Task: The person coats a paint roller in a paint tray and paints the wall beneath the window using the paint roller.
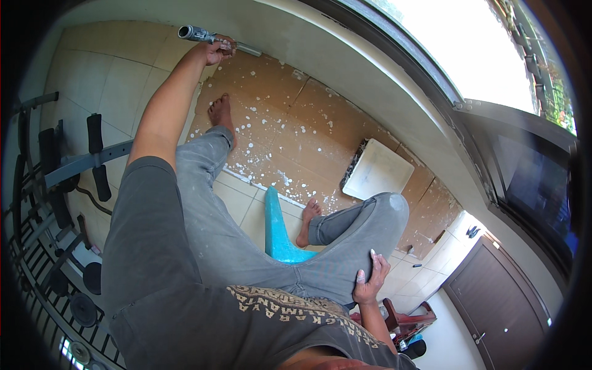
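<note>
My left hand (221, 50) reaches out to the upper left, low beside the wall. Its fingers are closed round what looks like a paint roller (196, 34), with a grey, hollow-ended cylinder sticking out on one side. A pale bar (248, 49) shows past the hand along the wall's foot; whether it is part of the tool I cannot tell. My right hand (373, 280) rests on my right thigh, fingers spread, white smears on the fingertips, holding nothing. Between my legs is a turquoise plastic stool (274, 225). A white paint tray (379, 169) with a dark, crusted side lies on the cardboard.
Brown cardboard (277, 117) spotted with white paint covers the tiles along the wall (370, 92). Gym equipment with black foam pads (95, 132) stands at left. A window frame (481, 111) runs along the upper right. A brown door (493, 296) and a reddish wooden stand (410, 320) are at lower right.
</note>
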The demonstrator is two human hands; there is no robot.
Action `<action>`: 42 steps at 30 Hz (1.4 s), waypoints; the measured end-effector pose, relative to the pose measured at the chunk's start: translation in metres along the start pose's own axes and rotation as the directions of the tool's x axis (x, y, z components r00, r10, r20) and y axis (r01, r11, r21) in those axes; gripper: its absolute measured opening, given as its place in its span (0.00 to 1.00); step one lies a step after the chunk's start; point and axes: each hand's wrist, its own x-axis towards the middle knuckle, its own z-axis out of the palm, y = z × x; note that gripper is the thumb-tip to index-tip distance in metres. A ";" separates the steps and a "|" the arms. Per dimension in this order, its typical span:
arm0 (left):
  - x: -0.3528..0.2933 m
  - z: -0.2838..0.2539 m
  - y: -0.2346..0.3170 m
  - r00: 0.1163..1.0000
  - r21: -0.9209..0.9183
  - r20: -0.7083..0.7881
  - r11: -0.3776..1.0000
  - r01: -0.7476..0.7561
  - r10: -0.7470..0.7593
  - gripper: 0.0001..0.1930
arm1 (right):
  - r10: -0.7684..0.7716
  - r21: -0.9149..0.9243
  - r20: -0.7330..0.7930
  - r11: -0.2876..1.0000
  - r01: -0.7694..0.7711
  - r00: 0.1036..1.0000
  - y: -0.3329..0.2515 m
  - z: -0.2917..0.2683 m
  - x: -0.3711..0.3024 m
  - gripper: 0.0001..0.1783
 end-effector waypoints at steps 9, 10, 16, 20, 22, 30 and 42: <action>-0.076 0.035 0.035 0.995 -0.040 -0.079 0.997 -0.065 0.062 0.06 | -0.023 0.074 -0.042 0.997 0.026 0.999 0.008 0.003 0.002 0.32; -0.094 0.037 0.041 0.991 -0.049 -0.091 0.994 -0.101 0.096 0.07 | -0.039 0.084 -0.046 0.996 0.043 0.998 0.008 0.002 0.002 0.32; -0.213 0.109 0.024 0.986 -0.149 0.096 0.982 -0.119 0.134 0.10 | -0.078 0.124 -0.112 0.988 0.092 0.991 0.015 -0.003 -0.010 0.31; -0.300 0.160 -0.019 0.927 -0.236 0.188 0.931 -0.278 0.324 0.19 | -0.102 0.165 -0.155 0.978 0.128 0.983 0.016 -0.004 -0.020 0.29; -0.336 0.191 -0.052 0.904 -0.270 0.159 0.898 -0.348 0.398 0.19 | -0.120 0.169 -0.168 0.974 0.149 0.978 0.012 -0.008 -0.024 0.28; -0.377 0.273 -0.157 0.925 -0.082 0.112 0.931 -0.356 0.364 0.15 | -0.237 0.007 -0.151 0.970 0.241 0.960 -0.005 -0.014 -0.036 0.23; -0.338 0.290 -0.228 0.892 -0.145 0.079 0.891 -0.431 0.445 0.08 | -0.759 0.130 -0.218 0.600 0.789 0.613 -0.236 -0.003 0.028 0.37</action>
